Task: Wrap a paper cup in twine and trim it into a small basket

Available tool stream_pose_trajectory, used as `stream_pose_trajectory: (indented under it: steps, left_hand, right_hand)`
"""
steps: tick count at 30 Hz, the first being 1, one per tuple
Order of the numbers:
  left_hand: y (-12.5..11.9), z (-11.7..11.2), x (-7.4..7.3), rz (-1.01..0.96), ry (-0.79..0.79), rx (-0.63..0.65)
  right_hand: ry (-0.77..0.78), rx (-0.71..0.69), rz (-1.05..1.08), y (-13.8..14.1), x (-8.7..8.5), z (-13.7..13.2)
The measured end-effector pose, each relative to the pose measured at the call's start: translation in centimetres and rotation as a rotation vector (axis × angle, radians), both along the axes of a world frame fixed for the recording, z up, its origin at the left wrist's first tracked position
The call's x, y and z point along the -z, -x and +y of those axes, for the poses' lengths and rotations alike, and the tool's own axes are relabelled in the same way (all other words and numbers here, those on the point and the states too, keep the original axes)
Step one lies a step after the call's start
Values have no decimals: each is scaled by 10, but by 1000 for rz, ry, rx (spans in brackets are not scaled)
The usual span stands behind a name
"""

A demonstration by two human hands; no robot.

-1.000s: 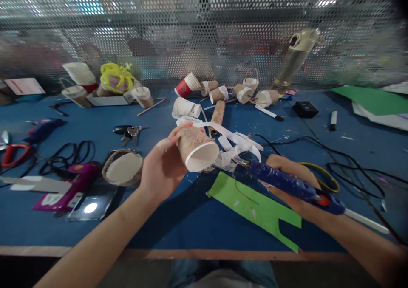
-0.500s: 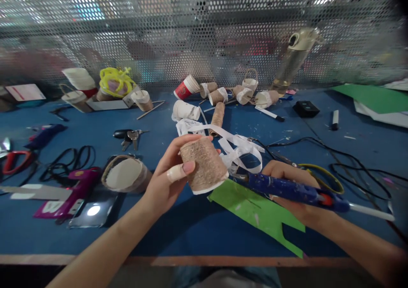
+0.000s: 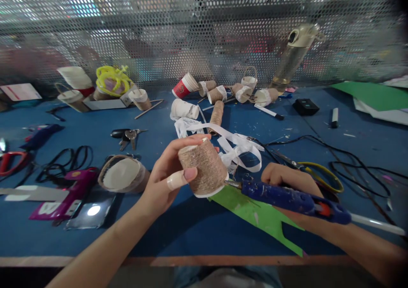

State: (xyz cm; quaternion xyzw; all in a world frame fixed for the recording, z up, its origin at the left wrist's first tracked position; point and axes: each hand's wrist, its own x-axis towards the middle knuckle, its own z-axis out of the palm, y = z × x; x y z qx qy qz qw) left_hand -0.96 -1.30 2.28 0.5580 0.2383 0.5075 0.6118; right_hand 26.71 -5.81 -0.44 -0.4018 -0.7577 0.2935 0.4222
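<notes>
My left hand [image 3: 170, 175], a bandage round its thumb, is closed on a twine-wrapped paper cup [image 3: 204, 169]. The cup is tilted, its white rim facing down and towards me. My right hand [image 3: 291, 182] grips a blue hot glue gun [image 3: 287, 196], with a white glue stick [image 3: 378, 223] poking out of its back. The gun's metal nozzle is at the cup's right side by the rim, seemingly touching it. Behind the cup, white lace ribbon [image 3: 236, 137] lies in loops. Under the nozzle lies a cut green sheet [image 3: 258, 218].
On the left are a magenta glue gun [image 3: 68, 192], a phone [image 3: 92, 211], a wrapped cup [image 3: 124, 175] and keys [image 3: 130, 136]. Yellow-handled scissors [image 3: 321, 175] and black cables lie right. Several small wrapped cups, a twine roll [image 3: 217, 117] and a water bottle [image 3: 293, 58] stand behind, before a perforated metal screen [image 3: 197, 20].
The glue gun has dropped slightly, and its nozzle has shifted to the cup's lower right edge. The cup has turned and tilted a little in my left hand.
</notes>
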Motion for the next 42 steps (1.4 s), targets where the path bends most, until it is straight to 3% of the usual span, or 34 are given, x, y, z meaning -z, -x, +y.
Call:
stream_pose_trajectory:
  steps: [5, 24, 31, 37, 42]
  left_hand:
    - [0, 0, -1, -9, -29, 1]
    - [2, 4, 3, 37, -178, -22]
    - [3, 4, 4, 48, -184, -30]
    - [3, 4, 6, 24, -187, -75]
    - [4, 4, 6, 59, -202, -55]
  right_hand:
    - [31, -91, 67, -6, 1, 0]
    - [-3, -58, 39, -9, 9, -3]
    - [-9, -29, 38, -7, -1, -3]
    - [-116, 50, 95, 1, -4, -6]
    - [-164, 14, 20, 2, -1, -4]
